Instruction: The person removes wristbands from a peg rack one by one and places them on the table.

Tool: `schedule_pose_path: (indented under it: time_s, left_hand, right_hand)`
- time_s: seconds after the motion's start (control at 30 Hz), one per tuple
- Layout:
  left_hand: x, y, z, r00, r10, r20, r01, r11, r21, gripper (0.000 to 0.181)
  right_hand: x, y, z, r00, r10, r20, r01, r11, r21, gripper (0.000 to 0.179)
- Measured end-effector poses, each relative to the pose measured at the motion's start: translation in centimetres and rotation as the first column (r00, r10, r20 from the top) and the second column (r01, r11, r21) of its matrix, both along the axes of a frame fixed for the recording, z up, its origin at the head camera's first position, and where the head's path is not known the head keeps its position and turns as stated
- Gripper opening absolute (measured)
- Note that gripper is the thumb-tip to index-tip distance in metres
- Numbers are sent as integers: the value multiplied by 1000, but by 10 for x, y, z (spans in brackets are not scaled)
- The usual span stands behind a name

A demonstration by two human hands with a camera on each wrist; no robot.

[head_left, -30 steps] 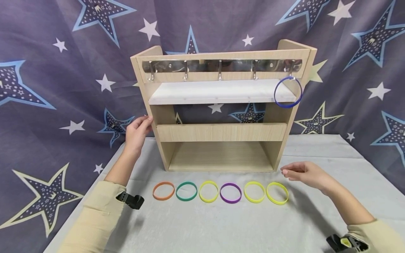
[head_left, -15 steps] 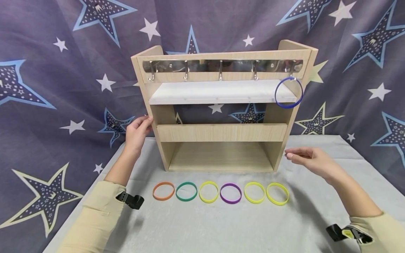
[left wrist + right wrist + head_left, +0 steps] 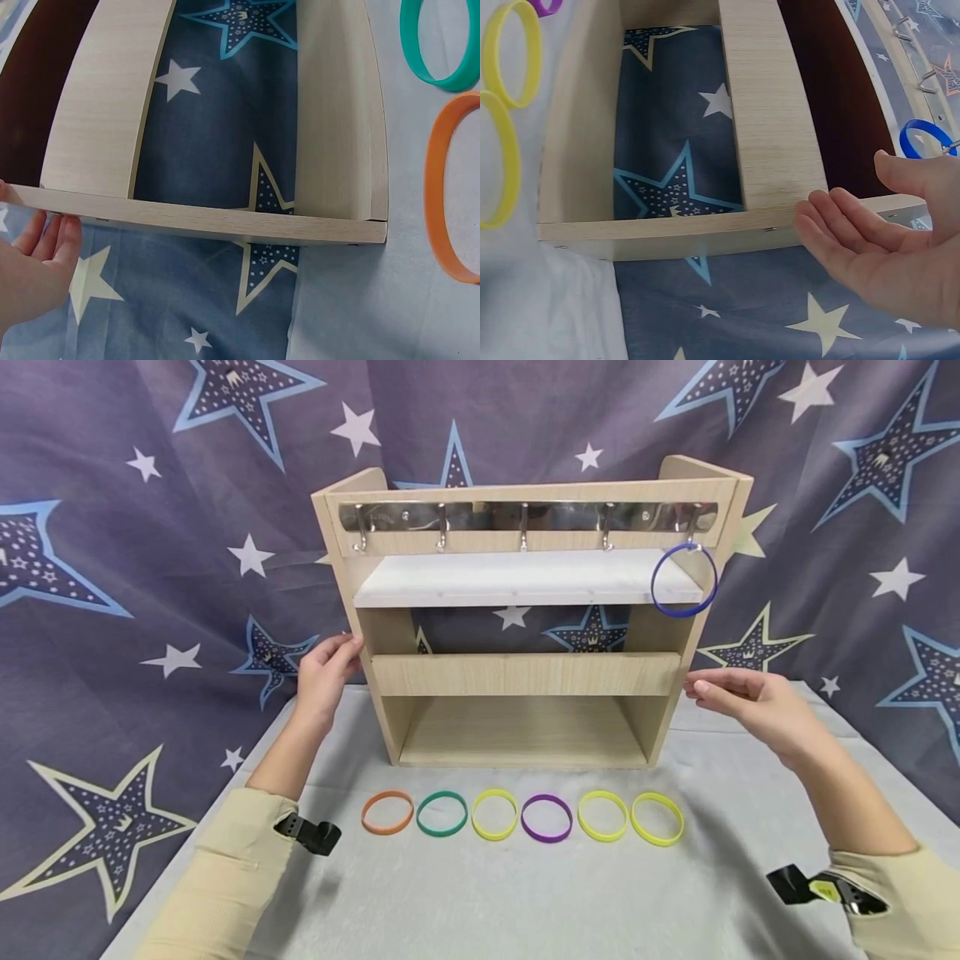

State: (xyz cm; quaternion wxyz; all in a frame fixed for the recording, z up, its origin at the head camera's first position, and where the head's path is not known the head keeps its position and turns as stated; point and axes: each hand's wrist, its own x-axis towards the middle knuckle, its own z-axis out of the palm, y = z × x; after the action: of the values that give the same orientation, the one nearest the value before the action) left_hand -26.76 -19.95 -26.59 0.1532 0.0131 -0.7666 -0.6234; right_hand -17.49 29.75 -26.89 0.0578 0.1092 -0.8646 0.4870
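A light wood shelf unit (image 3: 525,675) stands upright on the cloth. My left hand (image 3: 324,677) holds its left side panel, fingers (image 3: 64,244) on the outer face and thumb tip over the front edge. Beside the right side panel is my right hand (image 3: 765,710), fingers loosely bent and thumb apart, nothing in its grasp. Its fingertips overlap the panel's edge in the right wrist view. A blue ring band (image 3: 655,583) hangs from the rightmost hook of the metal hook strip (image 3: 480,517) along the top.
In front of the shelf lies a row of bands: orange (image 3: 387,831), green (image 3: 442,833), yellow (image 3: 494,837), purple (image 3: 547,838) and two more yellow ones. A grey cloth (image 3: 480,902) covers the table. Behind hangs a star-patterned curtain (image 3: 187,593).
My right hand has risen from beside the rightmost yellow band to the right side panel's mid-height. My left hand stays on the left panel; the bands have not moved.
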Motion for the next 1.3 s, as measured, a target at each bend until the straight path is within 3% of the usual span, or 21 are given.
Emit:
schedule_pose_path:
  time_s: [0.17, 0.37, 0.5, 0.67, 0.83, 0.97, 1.1, 1.2, 1.3]
  left_hand:
    - [-1, 1, 0, 1000, -7, 0, 7, 1000, 5, 51]
    - [-1, 1, 0, 1000, -9, 5, 9, 1000, 1, 51]
    - [-1, 0, 1, 1000, -4, 7, 4, 1000, 2, 51]
    - [-1, -1, 1, 1000, -3, 8, 3, 1000, 15, 51]
    - [-1, -1, 1, 1000, -7, 4, 7, 1000, 11, 51]
    - [-1, -1, 2, 1000, -5, 2, 5, 1000, 9, 51]
    - [-1, -1, 1, 1000, -2, 4, 2, 1000, 8, 51]
    - [-1, -1, 1, 1000, -6, 7, 6, 1000, 7, 52]
    - [0, -1, 0, 1000, -9, 8, 9, 1000, 7, 53]
  right_hand:
    - [0, 1, 8, 1000, 2, -18, -2, 1000, -14, 27]
    - [-1, 0, 21, 999, 14, -50, -14, 1000, -1, 37]
    - [-2, -1, 28, 999, -26, -44, 26, 1000, 14, 40]
    - [-5, 0, 34, 997, -4, -77, 4, 1000, -8, 29]
    - [-9, 0, 39, 993, 55, -101, -67, 989, -128, 22]
    - [-12, -3, 42, 986, 122, -117, -151, 946, -288, 24]
    - [-15, -6, 43, 978, 164, -129, -201, 906, -372, 24]
    - [-16, -8, 42, 980, 156, -122, -192, 893, -408, 20]
    - [-17, -11, 43, 991, 95, -97, -127, 900, -417, 16]
